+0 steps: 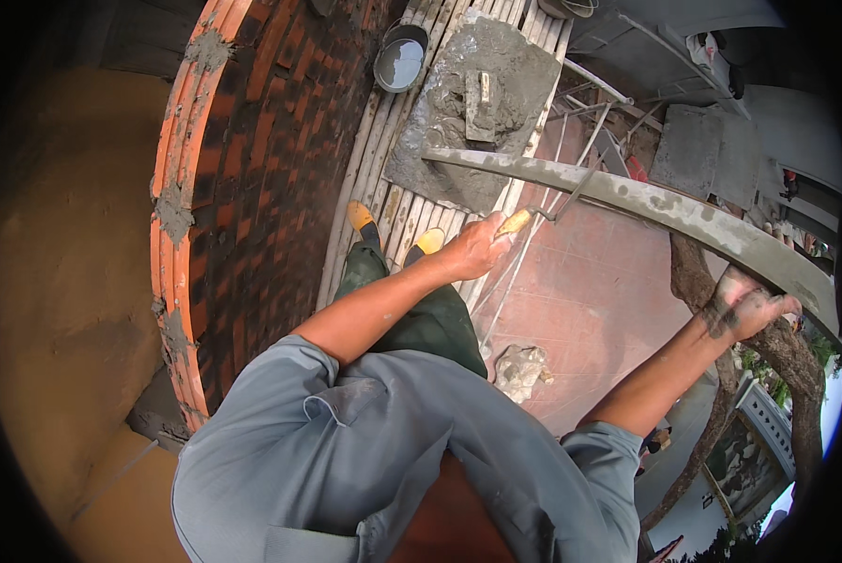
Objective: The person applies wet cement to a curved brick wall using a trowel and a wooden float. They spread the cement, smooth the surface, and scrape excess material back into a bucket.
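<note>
My left hand (482,249) is wrapped round the wooden handle of a trowel (516,223). The trowel's thin metal neck and blade reach up against a long grey straightedge (627,194), smeared with wet mortar. My right hand (744,305) grips this straightedge from beneath, close to its right end. From there it slants up and left, and its far tip lies over a sheet heaped with wet mortar (510,66). A mortar-covered float (480,105) with a pale handle rests in that mortar.
At my left rises a brick wall (280,178) with mortar patches on its edge. My feet stand on a bamboo-pole platform (369,159). A bucket of water (402,58) sits beside the wall. Below right are reddish paving (590,310), a crumpled bag (521,371) and a tree trunk (791,361).
</note>
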Motion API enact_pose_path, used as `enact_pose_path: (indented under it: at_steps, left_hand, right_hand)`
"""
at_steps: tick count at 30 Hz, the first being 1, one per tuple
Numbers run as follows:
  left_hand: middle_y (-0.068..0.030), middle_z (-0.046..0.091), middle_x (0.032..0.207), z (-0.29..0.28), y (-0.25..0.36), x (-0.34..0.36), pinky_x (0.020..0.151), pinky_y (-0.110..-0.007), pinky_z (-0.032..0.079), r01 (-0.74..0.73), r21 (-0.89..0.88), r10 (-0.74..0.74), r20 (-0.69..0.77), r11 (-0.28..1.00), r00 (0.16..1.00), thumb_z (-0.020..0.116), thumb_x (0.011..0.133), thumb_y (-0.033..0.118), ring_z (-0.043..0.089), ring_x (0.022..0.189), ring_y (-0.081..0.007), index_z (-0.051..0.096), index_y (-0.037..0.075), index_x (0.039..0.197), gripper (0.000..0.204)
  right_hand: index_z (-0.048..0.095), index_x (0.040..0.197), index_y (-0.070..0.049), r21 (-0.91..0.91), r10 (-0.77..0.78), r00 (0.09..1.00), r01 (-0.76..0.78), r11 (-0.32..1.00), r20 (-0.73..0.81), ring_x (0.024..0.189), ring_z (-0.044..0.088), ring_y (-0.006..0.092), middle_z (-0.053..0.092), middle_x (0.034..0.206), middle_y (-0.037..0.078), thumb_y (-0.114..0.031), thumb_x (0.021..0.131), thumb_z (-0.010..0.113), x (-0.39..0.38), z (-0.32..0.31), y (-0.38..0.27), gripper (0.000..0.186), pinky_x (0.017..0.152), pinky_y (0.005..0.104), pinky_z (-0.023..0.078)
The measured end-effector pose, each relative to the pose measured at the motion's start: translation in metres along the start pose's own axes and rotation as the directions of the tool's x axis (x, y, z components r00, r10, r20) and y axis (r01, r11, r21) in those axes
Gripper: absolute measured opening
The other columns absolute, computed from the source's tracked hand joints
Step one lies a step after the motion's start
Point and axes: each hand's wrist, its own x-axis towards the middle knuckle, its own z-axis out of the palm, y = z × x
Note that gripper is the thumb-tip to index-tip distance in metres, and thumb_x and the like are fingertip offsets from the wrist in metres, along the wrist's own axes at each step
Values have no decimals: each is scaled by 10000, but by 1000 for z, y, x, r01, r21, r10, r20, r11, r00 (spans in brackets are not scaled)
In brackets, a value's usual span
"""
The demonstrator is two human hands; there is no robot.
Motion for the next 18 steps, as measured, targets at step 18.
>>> enact_pose_path:
  at_steps: [18]
  left_hand:
    - [-362, 656, 1192, -63, -430, 127, 1020, -536, 494, 444, 321, -464, -15, 837, 886, 559, 1041, 364, 614, 1184, -523, 532, -74, 1339, 530]
  right_hand:
    - [383, 1460, 161, -518, -276, 948, 159, 841, -157, 1444, 381, 480, 393, 1554, 334, -326, 913, 687, 83, -196, -56, 793, 1213, 674, 285]
